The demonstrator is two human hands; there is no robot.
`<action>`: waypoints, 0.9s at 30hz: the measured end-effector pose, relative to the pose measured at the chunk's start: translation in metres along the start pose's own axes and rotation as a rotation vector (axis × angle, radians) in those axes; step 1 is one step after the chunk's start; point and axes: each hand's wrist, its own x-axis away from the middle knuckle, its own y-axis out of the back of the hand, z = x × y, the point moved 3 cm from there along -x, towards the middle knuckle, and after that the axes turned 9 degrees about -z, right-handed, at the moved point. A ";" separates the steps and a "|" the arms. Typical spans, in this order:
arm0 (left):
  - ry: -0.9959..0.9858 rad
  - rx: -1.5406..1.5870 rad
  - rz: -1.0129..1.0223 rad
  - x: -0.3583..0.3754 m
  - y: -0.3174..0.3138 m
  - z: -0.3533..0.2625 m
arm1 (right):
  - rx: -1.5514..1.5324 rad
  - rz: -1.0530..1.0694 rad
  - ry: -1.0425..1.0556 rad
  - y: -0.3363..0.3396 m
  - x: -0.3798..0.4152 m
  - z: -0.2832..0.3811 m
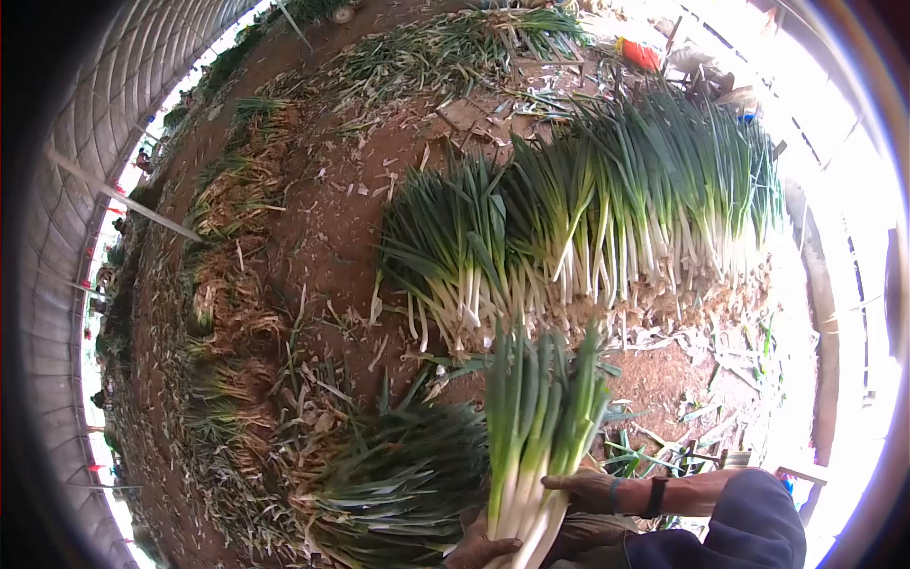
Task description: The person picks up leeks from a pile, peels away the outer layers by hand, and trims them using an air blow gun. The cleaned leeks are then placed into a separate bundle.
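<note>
A bundle of long-stemmed leeks with flat, dark green leaves and smooth, glossy white shanks [536, 441] is held upright at the lower middle of the view, leaves pointing up. The right hand [590, 488] is closed round its side, the thumb laid across the pale stalks; a thin teal band [614, 496] and a broader black wristband [656, 497] circle that wrist, below a dark blue, creased cloth sleeve [758, 526]. The left hand [482, 547] grips lower down, fingers curled against the white shanks near the bottom edge.

Just left of the bundle, a heaped mass of narrow, blue-green leek leaves [403, 474] lies fanned out sideways. Beyond it, a long, dense row of standing leeks with spear-shaped green tops and matted, earthy roots [607, 199] curves to the right. Brown, crumbly soil strewn with pale, papery scraps [332, 228] spreads alongside, bordered on the left by a ragged line of straw-coloured, fibrous bundles [237, 284]. A ribbed, greyish curved covering [52, 322] arches along the left edge.
</note>
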 end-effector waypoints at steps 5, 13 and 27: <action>-0.163 0.161 -0.110 -0.023 -0.010 -0.089 | 0.067 0.012 0.041 -0.040 -0.008 0.107; -0.231 -0.003 -0.158 -0.046 -0.032 -0.257 | 0.308 0.119 0.510 -0.071 0.011 0.267; -0.652 -0.207 -0.256 -0.350 0.020 -0.194 | 1.483 -0.414 0.596 0.094 -0.218 0.349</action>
